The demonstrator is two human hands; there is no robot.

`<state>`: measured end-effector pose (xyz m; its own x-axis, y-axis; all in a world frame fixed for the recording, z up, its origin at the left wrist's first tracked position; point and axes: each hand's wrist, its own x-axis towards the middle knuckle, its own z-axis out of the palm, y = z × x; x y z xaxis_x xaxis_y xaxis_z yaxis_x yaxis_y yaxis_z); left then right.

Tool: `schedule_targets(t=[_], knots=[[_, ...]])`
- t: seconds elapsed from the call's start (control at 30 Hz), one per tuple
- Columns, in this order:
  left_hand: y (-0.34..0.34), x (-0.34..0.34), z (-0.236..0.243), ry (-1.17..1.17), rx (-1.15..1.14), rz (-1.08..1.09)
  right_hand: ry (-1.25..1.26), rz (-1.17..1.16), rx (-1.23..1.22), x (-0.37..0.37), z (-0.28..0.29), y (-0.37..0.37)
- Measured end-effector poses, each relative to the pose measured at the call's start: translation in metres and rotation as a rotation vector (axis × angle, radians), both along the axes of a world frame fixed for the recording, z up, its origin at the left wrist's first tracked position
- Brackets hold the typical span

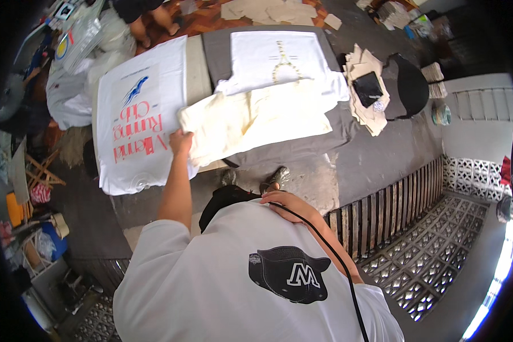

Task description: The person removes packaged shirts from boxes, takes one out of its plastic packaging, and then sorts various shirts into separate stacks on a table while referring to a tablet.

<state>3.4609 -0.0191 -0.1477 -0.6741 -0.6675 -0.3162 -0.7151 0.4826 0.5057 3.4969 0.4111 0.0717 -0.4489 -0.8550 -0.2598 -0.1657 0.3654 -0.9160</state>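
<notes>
Worn white shirt (211, 273) nearest; right hand (289, 206) against its front, finger grip unclear. Left hand (180, 143): fingers closed on left edge of cream cloth (256, 119), draped across printed white garment (305, 54).

Hidden beneath cream cloth (262, 117): part of tower-print shirt (310, 54). Cut off by top edge: body above bare legs (138, 29). Too small to tell: clutter (52, 239) along left rim.

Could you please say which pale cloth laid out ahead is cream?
The cream cloth at the left hand, overlapping the yellow-printed T-shirt; that T-shirt and the red-lettered cloth are white.
</notes>
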Motion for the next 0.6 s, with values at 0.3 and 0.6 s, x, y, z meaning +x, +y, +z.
schedule_targets(t=[0.3,0.6], knots=[[0.267,-0.128,0.187,0.534,0.23,-0.274,0.039,-0.18,-0.078,-0.056,-0.02,0.15],[0.26,-0.159,0.073,0.332,0.081,0.038,-0.184,-0.321,-0.037,-0.126,-0.026,0.289]])
